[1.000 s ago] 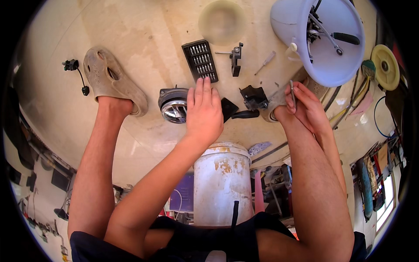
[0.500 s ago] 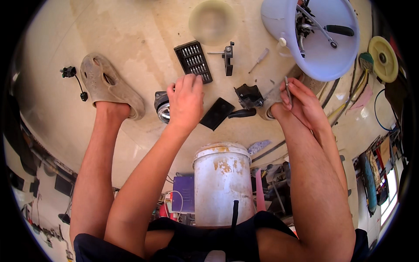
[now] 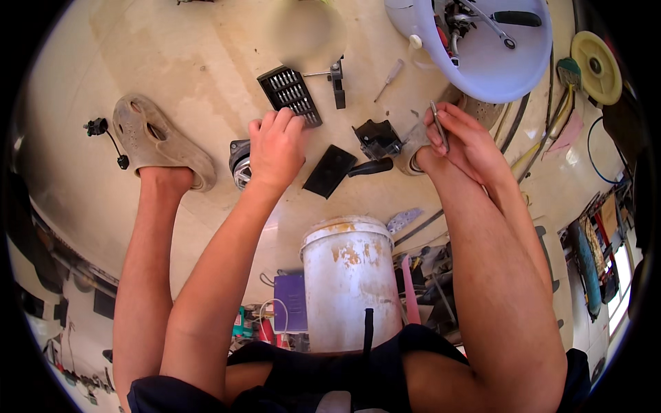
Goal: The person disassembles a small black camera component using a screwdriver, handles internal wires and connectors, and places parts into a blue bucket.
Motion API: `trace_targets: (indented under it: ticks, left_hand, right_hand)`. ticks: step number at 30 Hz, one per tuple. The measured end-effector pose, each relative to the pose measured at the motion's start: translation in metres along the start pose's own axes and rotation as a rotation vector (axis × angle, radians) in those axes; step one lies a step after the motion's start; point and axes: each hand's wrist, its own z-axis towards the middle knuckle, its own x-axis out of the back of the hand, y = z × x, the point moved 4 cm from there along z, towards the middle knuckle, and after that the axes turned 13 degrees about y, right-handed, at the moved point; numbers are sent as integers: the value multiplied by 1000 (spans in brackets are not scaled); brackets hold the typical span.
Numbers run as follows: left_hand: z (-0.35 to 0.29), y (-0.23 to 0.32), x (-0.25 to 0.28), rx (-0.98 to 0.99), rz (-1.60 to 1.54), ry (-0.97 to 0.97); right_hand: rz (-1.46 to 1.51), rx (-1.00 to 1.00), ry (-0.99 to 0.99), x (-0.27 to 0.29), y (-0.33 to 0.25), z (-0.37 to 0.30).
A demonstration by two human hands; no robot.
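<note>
While left hand (image 3: 277, 150) curls, hold unclear, bit case (image 3: 288, 91) beyond, right hand (image 3: 474, 142) pinching rod (image 3: 438, 126)

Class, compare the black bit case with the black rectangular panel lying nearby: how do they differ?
The bit case holds rows of silvery bits; the rectangular panel is plain. The left hand hides part of the bit case; no hand covers the rectangular panel. In the picture, the bit case slants down rightward, the rectangular panel down leftward. Both are black and lie on the floor.
</note>
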Motion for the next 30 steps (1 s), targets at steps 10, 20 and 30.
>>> trace_targets:
  ticks: [10, 20, 30]
  left_hand:
    - [9, -4, 2, -121, -152, -81]
    - [11, -4, -4, -318, -69, -122]
    - [10, 11, -15, -428, 135, -206]
  right_hand:
    - [26, -2, 20, 2, 0, 2]
    - [-8, 8, -10, 1, 0, 1]
    - [-29, 46, 11, 3, 2, 3]
